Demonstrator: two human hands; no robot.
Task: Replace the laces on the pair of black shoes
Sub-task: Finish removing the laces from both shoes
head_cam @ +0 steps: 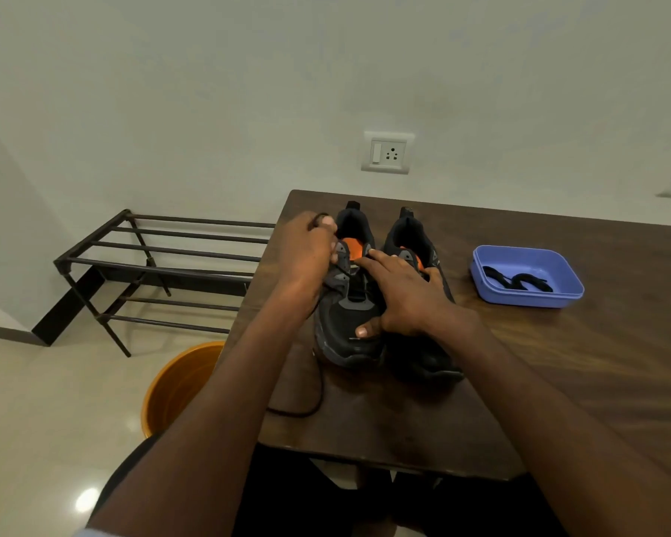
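Two black shoes with orange insoles stand side by side on the brown table, toes toward me. My left hand pinches a black lace at the upper eyelets of the left shoe; the lace's loose end trails down across the table. My right hand lies spread over both shoes, its index finger on the left shoe's tongue and its thumb on that shoe's toe. The right shoe is partly covered by this hand. A blue plastic tray to the right holds coiled black laces.
An orange bucket stands on the tiled floor by the table's left edge. A dark metal shoe rack sits further left against the wall. A wall socket is above the table's far edge.
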